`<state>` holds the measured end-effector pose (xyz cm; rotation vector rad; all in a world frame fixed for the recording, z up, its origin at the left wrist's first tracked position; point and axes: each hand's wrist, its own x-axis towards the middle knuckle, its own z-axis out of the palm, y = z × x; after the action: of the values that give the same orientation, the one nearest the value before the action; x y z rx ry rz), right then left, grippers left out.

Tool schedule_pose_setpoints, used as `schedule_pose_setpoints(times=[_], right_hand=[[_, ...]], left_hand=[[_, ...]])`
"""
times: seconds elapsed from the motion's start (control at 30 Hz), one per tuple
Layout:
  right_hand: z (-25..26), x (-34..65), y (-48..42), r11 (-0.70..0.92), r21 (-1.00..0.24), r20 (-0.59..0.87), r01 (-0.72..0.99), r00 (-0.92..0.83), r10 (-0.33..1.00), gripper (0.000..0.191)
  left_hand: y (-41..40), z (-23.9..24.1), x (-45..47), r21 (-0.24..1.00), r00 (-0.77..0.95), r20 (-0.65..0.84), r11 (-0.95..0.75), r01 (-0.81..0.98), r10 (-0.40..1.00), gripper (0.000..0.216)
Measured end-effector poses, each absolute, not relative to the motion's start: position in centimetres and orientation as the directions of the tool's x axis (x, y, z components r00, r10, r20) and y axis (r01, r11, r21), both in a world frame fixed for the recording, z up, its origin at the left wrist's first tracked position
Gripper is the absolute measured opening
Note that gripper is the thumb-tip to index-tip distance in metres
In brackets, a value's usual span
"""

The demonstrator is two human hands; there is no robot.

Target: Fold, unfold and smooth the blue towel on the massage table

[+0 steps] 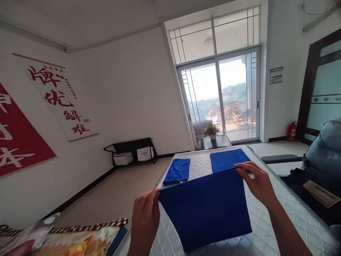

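Observation:
A blue cloth (206, 209) hangs upright between my two hands over the silvery quilted table cover (287, 202). My left hand (146, 215) pinches its upper left corner, fingers closed. At the upper right corner my right hand (255, 183) grips the edge between thumb and fingertips. Beyond the hanging cloth, a smaller folded blue cloth (178, 170) lies on the left of the cover. Another flat blue cloth (227, 159) lies on the right, partly hidden by the held cloth and my right hand.
Patterned bedding or cushions (85, 238) are at the lower left. A dark padded chair (323, 153) stands at the right. Past the table's far end, a potted plant (212, 130) sits on a black chair (222, 142) before a sliding glass door. A black rack (133, 146) with white boxes lines the wall.

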<state>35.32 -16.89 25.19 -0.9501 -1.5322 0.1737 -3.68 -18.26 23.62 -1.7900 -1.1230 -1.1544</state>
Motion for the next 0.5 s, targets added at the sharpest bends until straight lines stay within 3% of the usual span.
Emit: schedule_pose_setpoints(times=[0.23, 0.5], right_hand=[[25.0, 37.6, -17.4, 0.602, -0.621, 0.748, 0.502, 0.151, 0.646, 0.027], [24.9, 38.9, -17.8, 0.652, -0.608, 0.756, 0.454, 0.079, 0.65, 0.022]], left_hand=[[-16.0, 25.0, -3.0, -0.233, 0.391, 0.873, -0.455, 0.86, 0.291, 0.028], [-15.4, 25.6, -2.4, -0.123, 0.334, 0.869, -0.495, 0.86, 0.365, 0.034]])
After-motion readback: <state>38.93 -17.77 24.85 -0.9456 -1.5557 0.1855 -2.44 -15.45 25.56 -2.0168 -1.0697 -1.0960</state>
